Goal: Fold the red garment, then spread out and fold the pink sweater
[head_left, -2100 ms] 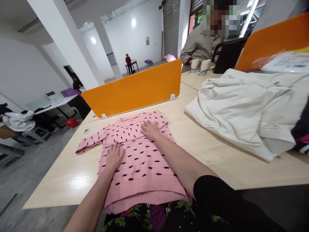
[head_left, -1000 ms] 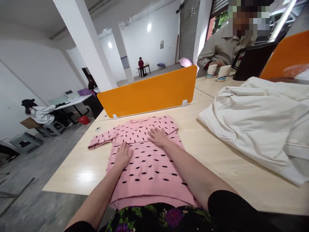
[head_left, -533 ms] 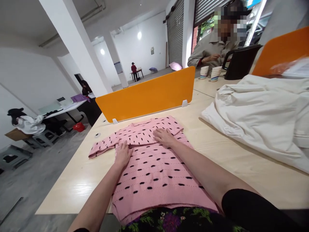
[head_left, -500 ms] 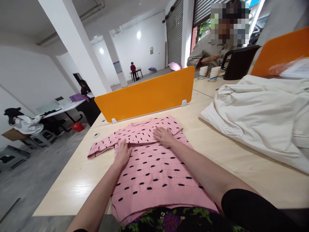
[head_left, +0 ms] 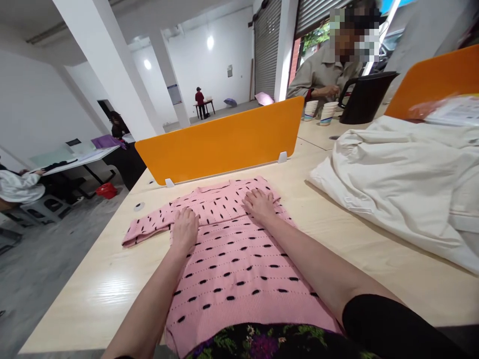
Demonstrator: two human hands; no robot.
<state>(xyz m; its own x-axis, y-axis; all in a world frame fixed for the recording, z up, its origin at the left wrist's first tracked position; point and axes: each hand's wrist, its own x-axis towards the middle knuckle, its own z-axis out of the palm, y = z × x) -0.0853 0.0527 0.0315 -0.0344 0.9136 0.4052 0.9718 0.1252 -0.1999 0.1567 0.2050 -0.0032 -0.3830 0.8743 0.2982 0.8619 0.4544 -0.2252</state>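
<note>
A pink knitted sweater [head_left: 239, 264] with black dashes lies spread on the light wooden table [head_left: 101, 284], its hem toward me. One sleeve is folded across the chest, while the other end sticks out past the left side. My left hand [head_left: 186, 227] rests on the sweater near the left shoulder, fingers laid over the folded sleeve. Over at the right side of the chest, my right hand [head_left: 259, 204] presses flat with its fingers spread. Neither hand grips the cloth.
An orange divider [head_left: 220, 139] stands at the table's far edge. Cream-coloured cloth [head_left: 392, 184] is heaped on the right. Beyond it are paper cups [head_left: 327, 113], a dark jug [head_left: 366, 97] and a seated person [head_left: 318, 75]. Other people are in the room behind.
My left hand has moved up a little onto the sleeve fold. My right hand has shifted slightly on the chest. The camera view has turned a little to the right.
</note>
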